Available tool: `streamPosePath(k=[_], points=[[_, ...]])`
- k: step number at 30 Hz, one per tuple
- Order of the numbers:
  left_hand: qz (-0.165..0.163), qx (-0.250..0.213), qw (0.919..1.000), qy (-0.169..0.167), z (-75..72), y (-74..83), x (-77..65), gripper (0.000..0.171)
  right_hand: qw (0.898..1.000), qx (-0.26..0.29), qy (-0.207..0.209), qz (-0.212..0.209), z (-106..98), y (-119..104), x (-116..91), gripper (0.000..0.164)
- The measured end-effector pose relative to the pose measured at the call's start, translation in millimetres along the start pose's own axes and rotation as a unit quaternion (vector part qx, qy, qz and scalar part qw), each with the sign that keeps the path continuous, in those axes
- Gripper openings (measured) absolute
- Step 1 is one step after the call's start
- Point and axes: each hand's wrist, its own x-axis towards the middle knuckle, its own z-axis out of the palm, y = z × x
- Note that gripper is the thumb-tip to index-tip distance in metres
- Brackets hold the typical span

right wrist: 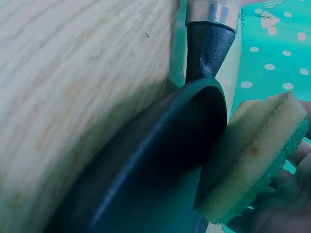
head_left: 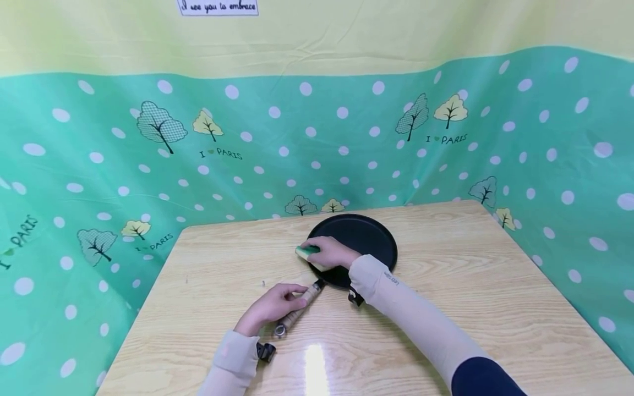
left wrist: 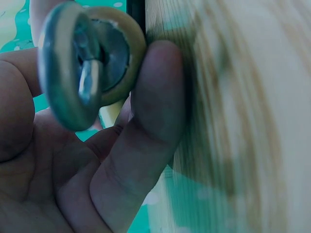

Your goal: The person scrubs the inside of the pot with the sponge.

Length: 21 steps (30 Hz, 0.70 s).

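Note:
A round black frying pan (head_left: 369, 236) lies on the wooden table with its handle (head_left: 296, 315) angled toward the near left. My left hand (head_left: 274, 304) grips that light wood-look handle; its metal hanging ring (left wrist: 70, 68) faces the left wrist camera. Over the left part of the pan, my right hand (head_left: 332, 254) holds a yellow sponge (right wrist: 252, 158) with a green scouring layer on the hand's side. In the right wrist view the sponge's yellow face meets the pan's inner rim near the handle's black neck (right wrist: 209, 51).
The wooden table (head_left: 436, 319) extends around the pan. Behind it and along both sides hangs a green cloth (head_left: 277, 148) with pale dots and printed trees, cream at the top. A black strap-mounted device (head_left: 266, 352) sits at the left wrist.

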Motion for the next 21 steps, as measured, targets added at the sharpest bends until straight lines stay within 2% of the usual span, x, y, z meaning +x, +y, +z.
streamPosePath(k=[7, 14, 21], points=[[0.011, 0.0, 0.9999, -0.001, 0.3, 1.3, -0.2, 0.042, 1.0, 0.005, 0.006, 0.006, 1.0, 1.3, 3.1, 0.041], [-0.003, -0.002, 1.0, 0.003, 1.7, 2.2, 0.1, 0.042, 1.0, 0.01, 0.013, 0.01, 1.7, 1.9, 4.7, 0.042], [-0.002, 0.001, 1.0, 0.002, 1.8, 2.4, -0.9, 0.041, 1.0, 0.004, 0.028, 0.006, 3.0, 2.1, 6.6, 0.041]])
